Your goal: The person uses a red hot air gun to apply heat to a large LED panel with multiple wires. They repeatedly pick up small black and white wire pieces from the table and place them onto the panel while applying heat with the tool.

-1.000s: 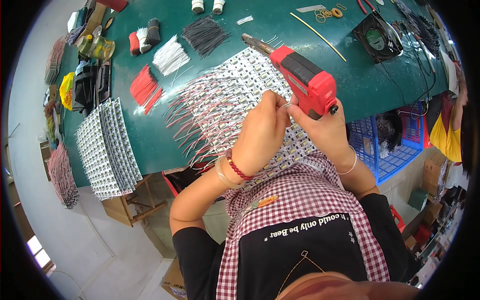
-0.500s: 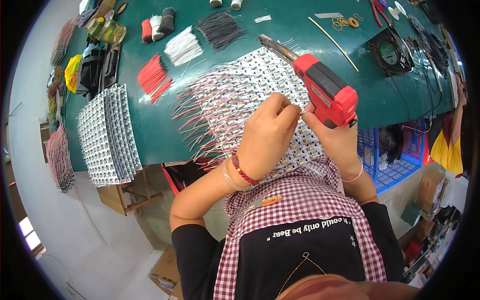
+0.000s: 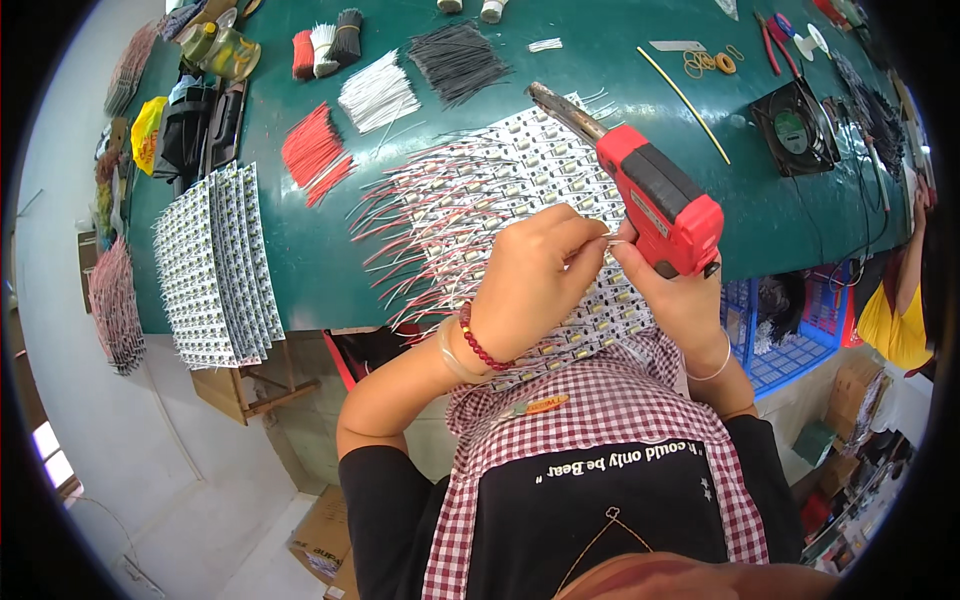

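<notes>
A red-and-black soldering gun (image 3: 655, 195) with a dark metal tip is gripped in my right hand (image 3: 682, 305), its tip pointing up and left over the boards. The thumb and fingertip of my left hand (image 3: 535, 275) are pinched together, almost touching my right fingertips. A thin white wire end (image 3: 613, 238) shows between the two hands. Under both hands lies a broad sheet of white circuit boards (image 3: 540, 150) with rows of small components. Red and white wires (image 3: 425, 215) stick out from its left side.
On the green table (image 3: 300, 250) lie red wires (image 3: 315, 150), white wires (image 3: 378, 92) and black wires (image 3: 458, 62). More board sheets (image 3: 215, 270) overlap at the left edge. A black fan (image 3: 793, 128) stands at right, above a blue crate (image 3: 785, 365). A yellow stick (image 3: 685, 105) lies between.
My hands and the soldering gun have come slightly nearer to my body. The view has shifted a little. My left fingers stay pinched beside the right hand.
</notes>
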`<state>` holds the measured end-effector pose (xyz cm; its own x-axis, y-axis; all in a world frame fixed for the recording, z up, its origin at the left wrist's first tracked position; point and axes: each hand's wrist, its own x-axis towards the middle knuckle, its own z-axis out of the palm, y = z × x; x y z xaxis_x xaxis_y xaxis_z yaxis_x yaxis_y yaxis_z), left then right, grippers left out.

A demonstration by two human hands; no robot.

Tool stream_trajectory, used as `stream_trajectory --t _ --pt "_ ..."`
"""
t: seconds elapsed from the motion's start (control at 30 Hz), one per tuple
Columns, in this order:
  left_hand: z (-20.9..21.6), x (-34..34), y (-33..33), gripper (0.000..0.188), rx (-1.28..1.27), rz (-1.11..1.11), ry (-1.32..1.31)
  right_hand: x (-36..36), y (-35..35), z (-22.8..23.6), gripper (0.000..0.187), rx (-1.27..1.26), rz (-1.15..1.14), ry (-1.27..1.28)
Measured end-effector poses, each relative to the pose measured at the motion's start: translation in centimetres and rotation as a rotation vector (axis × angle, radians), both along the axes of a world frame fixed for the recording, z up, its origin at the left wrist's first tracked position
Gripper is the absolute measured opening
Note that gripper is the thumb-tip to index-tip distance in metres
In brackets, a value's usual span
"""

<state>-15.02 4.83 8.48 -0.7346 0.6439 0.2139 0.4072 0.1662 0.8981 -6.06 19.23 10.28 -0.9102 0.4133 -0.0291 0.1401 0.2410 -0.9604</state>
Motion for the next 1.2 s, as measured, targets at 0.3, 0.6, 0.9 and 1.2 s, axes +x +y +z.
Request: stream_trajectory --t 0.3,0.6,0.9,1.2 --pt "0.3 -0.1 -0.1 0.01 -0.012 0.007 -0.003 -0.3 -0.2 -0.4 0.019 -0.014 -0.019 -0.008" --pt "-0.2 0.4 0.2 0.019 -0.128 0.122 0.412 -0.9 -0.6 0.5 0.017 0.015 -0.014 -0.057" --pt "-0.3 0.0 -0.5 0.022 -0.067 0.061 0.497 -0.9 -0.3 0.9 0.014 -0.093 -0.023 -0.039" --pt "0.0 -0.1 -0.5 0.021 0.005 0.041 0.359 -0.8 0.6 1.9 0.016 -0.319 0.021 -0.093"
